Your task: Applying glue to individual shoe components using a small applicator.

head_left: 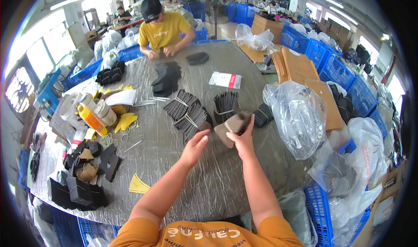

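Note:
My right hand point(244, 138) is closed round a small brown-grey bundle of cut fabric pieces point(230, 126), thumb lying on its near face. To its left, my left hand point(195, 148) is held above the table with fingers stretched out, apart from the bundle and gripping nothing. Just beyond the left hand are fanned stacks of dark cut pieces point(188, 112) tied with pale bands. Another banded dark stack point(225, 104) stands behind the held bundle. A black banded bundle point(263, 115) lies right of my right hand.
Bottles point(91, 119), elastic bands point(114, 139) and dark scraps point(82, 190) occupy the table's left side. A yellow piece point(138, 184) lies near my left forearm. Clear plastic bags point(298, 116) and cardboard point(300, 68) crowd the right edge. A person in yellow point(163, 31) works across the table.

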{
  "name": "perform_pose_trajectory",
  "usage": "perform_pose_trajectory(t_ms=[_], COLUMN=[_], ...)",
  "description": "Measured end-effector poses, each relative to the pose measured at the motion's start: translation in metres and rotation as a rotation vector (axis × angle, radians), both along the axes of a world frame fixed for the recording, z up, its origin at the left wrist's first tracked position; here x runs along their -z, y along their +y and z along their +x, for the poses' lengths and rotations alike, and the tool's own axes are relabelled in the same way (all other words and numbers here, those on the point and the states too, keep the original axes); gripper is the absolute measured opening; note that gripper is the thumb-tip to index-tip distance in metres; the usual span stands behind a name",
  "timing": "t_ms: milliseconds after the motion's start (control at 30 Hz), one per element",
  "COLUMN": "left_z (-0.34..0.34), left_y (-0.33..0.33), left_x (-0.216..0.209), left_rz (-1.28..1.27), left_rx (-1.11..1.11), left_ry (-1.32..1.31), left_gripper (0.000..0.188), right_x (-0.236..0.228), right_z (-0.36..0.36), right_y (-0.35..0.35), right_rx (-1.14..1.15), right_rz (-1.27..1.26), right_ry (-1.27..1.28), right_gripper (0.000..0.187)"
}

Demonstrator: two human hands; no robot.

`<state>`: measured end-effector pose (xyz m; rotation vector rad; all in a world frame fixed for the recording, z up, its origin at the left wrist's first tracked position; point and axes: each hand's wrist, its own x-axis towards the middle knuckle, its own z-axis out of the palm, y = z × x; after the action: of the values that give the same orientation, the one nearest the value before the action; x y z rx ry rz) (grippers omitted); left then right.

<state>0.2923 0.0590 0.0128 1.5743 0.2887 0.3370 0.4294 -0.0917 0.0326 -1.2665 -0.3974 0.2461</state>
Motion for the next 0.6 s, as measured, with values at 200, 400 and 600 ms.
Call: perform_pose_trajectory(t_ms=[200,400,600], left_z=[-0.057,-0.12,-0.146], left_y=[-0.033,-0.032,-0.035], left_x=[-0.039,-0.052,-0.078], left_rz=[-0.084,0.442,0.605], left_rx=[0.176,0.143,0.017], left_ry=[-0.126,-0.282,-0.394], left_gripper=[0.075,0.062,0.019], right_x=[0.038,0.016,-0.017], right_z=[-0.072,-0.111,-0.134], right_y=[-0.03,-0.062,-0.069], right_rx=[-0.471,-0.6,-0.826], right_rz=[0.536,0.417,0.032], right_ry=[0.851,0.552,0.305], right_gripper=[0.067,0.076,0.094])
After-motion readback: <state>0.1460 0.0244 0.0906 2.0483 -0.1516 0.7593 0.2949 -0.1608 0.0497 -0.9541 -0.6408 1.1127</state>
